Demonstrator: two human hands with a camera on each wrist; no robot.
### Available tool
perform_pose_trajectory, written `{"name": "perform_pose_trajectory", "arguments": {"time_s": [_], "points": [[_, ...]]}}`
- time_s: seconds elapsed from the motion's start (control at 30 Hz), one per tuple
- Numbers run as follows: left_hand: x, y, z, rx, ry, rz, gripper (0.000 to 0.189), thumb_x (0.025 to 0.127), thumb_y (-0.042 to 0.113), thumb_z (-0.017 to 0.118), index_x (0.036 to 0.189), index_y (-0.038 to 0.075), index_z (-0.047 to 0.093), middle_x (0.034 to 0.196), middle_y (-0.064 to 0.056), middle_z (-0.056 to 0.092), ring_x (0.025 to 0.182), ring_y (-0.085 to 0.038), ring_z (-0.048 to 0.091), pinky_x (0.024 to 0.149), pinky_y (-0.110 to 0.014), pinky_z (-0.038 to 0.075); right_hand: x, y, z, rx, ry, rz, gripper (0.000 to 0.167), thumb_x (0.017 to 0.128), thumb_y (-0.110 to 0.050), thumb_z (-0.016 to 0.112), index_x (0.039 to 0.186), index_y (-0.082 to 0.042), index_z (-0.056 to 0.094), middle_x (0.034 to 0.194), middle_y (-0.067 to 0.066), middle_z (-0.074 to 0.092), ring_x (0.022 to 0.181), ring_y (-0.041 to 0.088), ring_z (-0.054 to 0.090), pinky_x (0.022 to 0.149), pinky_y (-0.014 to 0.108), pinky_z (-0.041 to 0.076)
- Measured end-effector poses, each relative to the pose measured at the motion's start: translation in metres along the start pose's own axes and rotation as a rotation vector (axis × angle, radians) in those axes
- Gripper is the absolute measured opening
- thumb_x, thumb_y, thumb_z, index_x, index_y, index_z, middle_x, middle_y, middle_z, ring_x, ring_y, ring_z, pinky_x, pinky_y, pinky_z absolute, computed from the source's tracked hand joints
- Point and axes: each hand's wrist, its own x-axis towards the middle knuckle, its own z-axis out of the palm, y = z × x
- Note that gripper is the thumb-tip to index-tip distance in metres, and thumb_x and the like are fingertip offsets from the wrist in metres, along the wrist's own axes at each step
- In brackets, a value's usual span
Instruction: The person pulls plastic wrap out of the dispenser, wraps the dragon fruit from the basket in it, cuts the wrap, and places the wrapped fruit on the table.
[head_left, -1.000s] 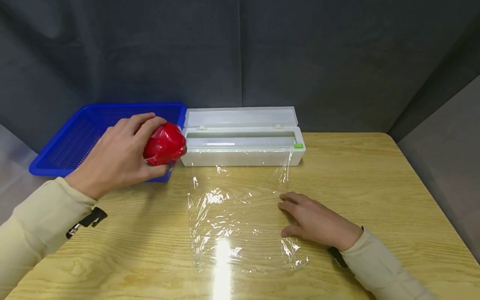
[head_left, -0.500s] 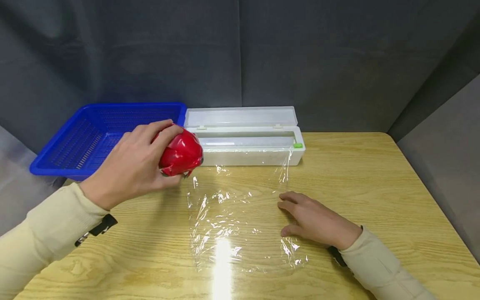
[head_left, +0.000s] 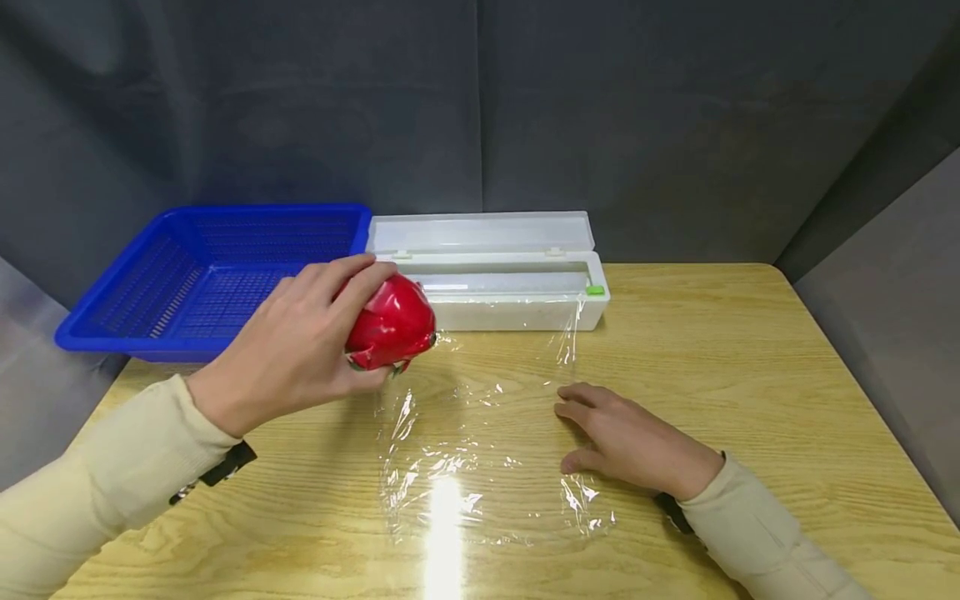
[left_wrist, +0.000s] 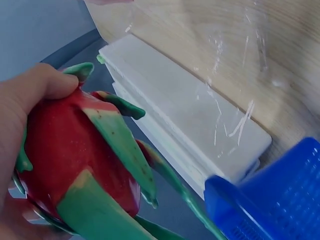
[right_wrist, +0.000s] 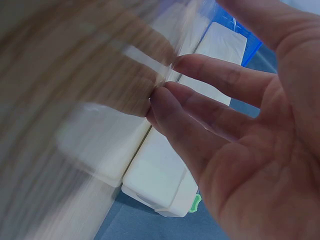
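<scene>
1. Dragon fruit [head_left: 393,321] is held up before a dark grey curtain [head_left: 675,125] and above a wood-grained bench [head_left: 750,375] whose far right corner is rounded.
2. At the back left of the bench stands a blue plastic basket [head_left: 142,343], its walls and floor pierced with slots; its rim comes up close beside the white box.
3. Right of the basket lies that long white box [head_left: 598,271], its hinged lid standing open at the back and a pale roll [head_left: 480,283] lying inside.
4. Clear film [head_left: 487,450] runs from the roll over the box's front wall and spreads on the bench, crinkled and catching the light, most wrinkled along its sides and near edge.
5. The left hand [head_left: 300,333], in a cream sleeve [head_left: 120,467], grips the dragon fruit, fingers bent over the top and thumb round the side, over the film's far left part and in front of the box's left end.
6. The right hand [head_left: 633,437] holds nothing within its grasp; its fingers are relaxed and slightly spread, the tips down at the film's right edge.
7. On the fruit, seen from the left wrist, pointed green scales stand out from glossy red skin.
8. Smallest is a bright green tab [head_left: 595,290] at the box's right end.
</scene>
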Motion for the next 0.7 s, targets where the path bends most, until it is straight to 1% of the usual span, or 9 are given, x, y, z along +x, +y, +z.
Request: {"name": "perform_pose_trajectory", "arguments": {"time_s": [0.2, 0.3, 0.43, 0.7], "points": [[0.000, 0.009, 0.002, -0.019, -0.030, -0.004, 0.098, 0.064, 0.043, 0.093, 0.145, 0.009, 0.051, 0.140, -0.020, 0.061, 0.112, -0.043, 0.066, 0.081, -0.056, 0.061, -0.001, -0.001, 0.000, -0.010, 0.013, -0.012, 0.069, 0.086, -0.044, 0.080, 0.134, 0.002, 0.064, 0.146, 0.022, 0.057, 0.133, 0.040, 0.059, 0.108, 0.051, 0.053], [0.000, 0.013, 0.004, -0.019, -0.031, -0.003, 0.098, 0.066, 0.045, 0.091, 0.146, 0.007, 0.049, 0.140, -0.021, 0.060, 0.111, -0.043, 0.066, 0.080, -0.055, 0.061, -0.001, -0.002, -0.001, -0.009, 0.015, -0.015, 0.069, 0.086, -0.044, 0.080, 0.134, 0.002, 0.064, 0.146, 0.022, 0.057, 0.133, 0.040, 0.059, 0.108, 0.051, 0.053], [-0.001, 0.019, 0.008, -0.015, -0.031, 0.006, 0.100, 0.069, 0.048, 0.090, 0.148, 0.006, 0.047, 0.141, -0.022, 0.059, 0.113, -0.043, 0.066, 0.082, -0.055, 0.062, -0.002, -0.003, -0.002, -0.005, 0.012, -0.016, 0.068, 0.086, -0.044, 0.079, 0.134, 0.002, 0.064, 0.146, 0.022, 0.057, 0.134, 0.040, 0.059, 0.108, 0.052, 0.053], [0.000, 0.029, 0.012, -0.002, -0.064, 0.029, 0.101, 0.070, 0.048, 0.087, 0.152, 0.007, 0.044, 0.142, -0.022, 0.059, 0.118, -0.042, 0.065, 0.083, -0.055, 0.061, -0.004, -0.005, -0.003, 0.000, 0.005, -0.008, 0.069, 0.086, -0.043, 0.080, 0.135, 0.002, 0.063, 0.147, 0.023, 0.057, 0.134, 0.041, 0.058, 0.109, 0.053, 0.052]]}}
